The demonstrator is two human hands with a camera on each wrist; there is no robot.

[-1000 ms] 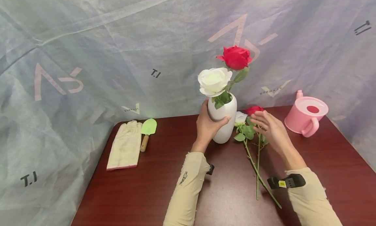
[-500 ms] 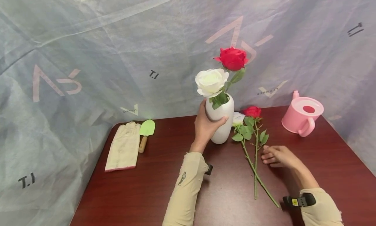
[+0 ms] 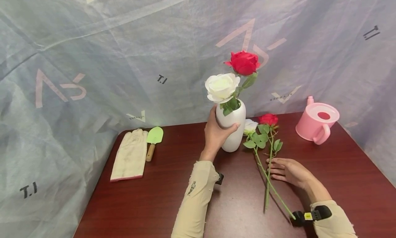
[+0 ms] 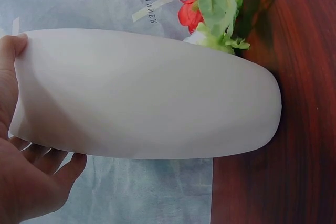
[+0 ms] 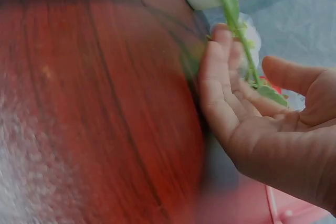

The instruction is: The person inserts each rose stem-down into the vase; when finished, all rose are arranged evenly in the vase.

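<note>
Fingers [image 5: 216, 93] loosely curved, thumb held apart: the right hand [image 3: 292, 172] isn't clamped on anything, and here's the stem of the lying red rose [image 3: 268, 119] passing right across its fingertips! That stem crosses the one from the lying white rose [image 3: 250, 125], both blooms pointing away over the dark red-brown table [image 3: 173, 196]. Further on, the left hand [image 3: 215, 133] has its fingers and thumb wrapped round the white vase [image 3: 236, 128], which leans slightly, its mouth holding an upright red rose [image 3: 244, 63] and a lower white rose [image 3: 222, 88]. The lying white bloom sits just beside the vase. Well off to the left, a cream fabric glove [image 3: 130, 155] lies next to a green-bladed trowel [image 3: 154, 135]; over right, a pink watering can [image 3: 314, 122]. And behind everything, the grey printed sheet [image 3: 139, 59]!
</note>
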